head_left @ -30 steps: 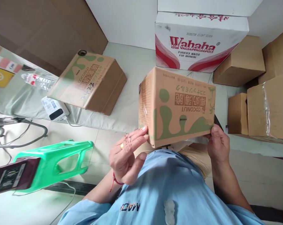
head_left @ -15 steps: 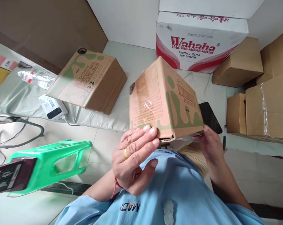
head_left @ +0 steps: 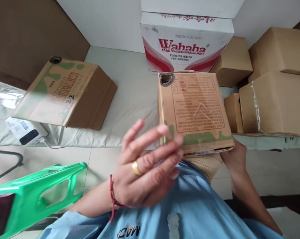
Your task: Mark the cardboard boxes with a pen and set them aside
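A cardboard box (head_left: 197, 106) with green drip shapes and a panel of small print is tilted up in front of my body, its printed face towards me. It has a dark-rimmed hole at the top left corner. My right hand (head_left: 234, 156) grips the box's lower right corner, its fingers partly hidden behind it. My left hand (head_left: 150, 166), with a gold ring and a red string bracelet, is spread in front of the lower left edge. It is slightly blurred, and I cannot tell whether its fingertips touch the box.
A similar coconut carton (head_left: 67, 93) sits on the cloth-covered table (head_left: 125, 96) at left. Behind stands a white and red Wahaha carton (head_left: 185, 43). Plain brown boxes (head_left: 276, 103) are stacked at right. A white power bank (head_left: 28, 131) lies at the table edge, above a green stool (head_left: 40, 189).
The box has turned, bringing its printed panel and holed corner into full view. My left fingers have spread and come off its near edge. The black phone is now out of sight.
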### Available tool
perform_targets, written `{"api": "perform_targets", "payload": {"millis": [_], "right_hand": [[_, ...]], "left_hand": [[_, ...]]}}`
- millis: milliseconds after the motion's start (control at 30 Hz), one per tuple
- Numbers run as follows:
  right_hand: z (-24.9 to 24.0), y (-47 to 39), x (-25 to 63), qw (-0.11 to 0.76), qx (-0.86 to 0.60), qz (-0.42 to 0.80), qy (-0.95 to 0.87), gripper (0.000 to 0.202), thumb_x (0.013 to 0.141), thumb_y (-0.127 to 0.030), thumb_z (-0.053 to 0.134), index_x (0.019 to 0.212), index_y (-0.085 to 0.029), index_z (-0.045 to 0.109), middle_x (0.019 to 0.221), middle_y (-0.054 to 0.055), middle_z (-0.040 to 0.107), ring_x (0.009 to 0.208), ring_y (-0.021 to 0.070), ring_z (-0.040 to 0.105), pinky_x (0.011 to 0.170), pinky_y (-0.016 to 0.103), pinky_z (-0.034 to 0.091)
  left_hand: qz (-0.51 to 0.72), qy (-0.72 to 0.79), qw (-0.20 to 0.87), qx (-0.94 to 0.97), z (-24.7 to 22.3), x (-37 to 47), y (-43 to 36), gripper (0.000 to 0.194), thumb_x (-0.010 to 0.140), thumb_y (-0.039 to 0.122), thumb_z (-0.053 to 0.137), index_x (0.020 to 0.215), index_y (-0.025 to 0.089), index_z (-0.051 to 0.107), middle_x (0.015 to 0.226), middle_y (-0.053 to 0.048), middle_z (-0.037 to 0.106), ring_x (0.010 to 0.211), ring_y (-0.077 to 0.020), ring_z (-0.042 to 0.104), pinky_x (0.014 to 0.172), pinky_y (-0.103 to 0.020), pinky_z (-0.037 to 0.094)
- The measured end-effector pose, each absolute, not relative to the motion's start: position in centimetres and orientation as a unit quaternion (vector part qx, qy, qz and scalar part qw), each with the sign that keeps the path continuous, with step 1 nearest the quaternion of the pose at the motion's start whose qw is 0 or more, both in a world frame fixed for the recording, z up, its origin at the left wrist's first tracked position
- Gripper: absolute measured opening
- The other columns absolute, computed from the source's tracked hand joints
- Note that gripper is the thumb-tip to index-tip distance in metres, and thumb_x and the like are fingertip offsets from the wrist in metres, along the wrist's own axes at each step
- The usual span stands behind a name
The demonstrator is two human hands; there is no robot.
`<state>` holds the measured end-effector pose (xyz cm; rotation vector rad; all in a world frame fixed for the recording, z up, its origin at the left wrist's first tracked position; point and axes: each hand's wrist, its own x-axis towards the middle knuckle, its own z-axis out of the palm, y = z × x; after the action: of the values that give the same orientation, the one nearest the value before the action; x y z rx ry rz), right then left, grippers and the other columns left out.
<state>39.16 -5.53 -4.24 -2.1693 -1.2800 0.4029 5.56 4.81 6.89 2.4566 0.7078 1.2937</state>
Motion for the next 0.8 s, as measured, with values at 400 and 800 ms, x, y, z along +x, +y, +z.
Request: {"api": "perform_targets", "payload": {"millis": [400, 800], "right_hand": [[-6.1, -5.4, 42.7, -0.055, -0.887, 0.075, -0.453, 0.041, 0.1, -0.037, 0.054, 0.121, -0.013, 0.079, 0.109, 0.02, 0.082, 0.087, 0.0321, 0.076, 0.072, 0.04, 0.051], [5.6, -7.2, 45.7, 0.435, -0.738, 0.297, -0.421, 0.04, 0.075, -0.076, 0.082, 0.08, -0.039, 0.067, 0.058, 0.003, 0.047, 0.043, 0.0204, 0.041, 0.04, 0.041, 0.028]], "left_hand": [[0.524, 0.213, 0.091, 0.82, 4.1, 8.9, 6.1, 0.026, 0.101, 0.032, 0.068, 0.124, 0.03, 0.08, 0.115, -0.004, 0.087, 0.11, -0.0276, 0.082, 0.131, -0.067, 0.043], [0.593, 0.233, 0.067, 0.768, 3.2, 10.4, 6.6, 0.02, 0.101, 0.029, 0.062, 0.106, 0.029, 0.082, 0.095, -0.002, 0.087, 0.091, -0.0244, 0.083, 0.122, -0.064, 0.055]]}}
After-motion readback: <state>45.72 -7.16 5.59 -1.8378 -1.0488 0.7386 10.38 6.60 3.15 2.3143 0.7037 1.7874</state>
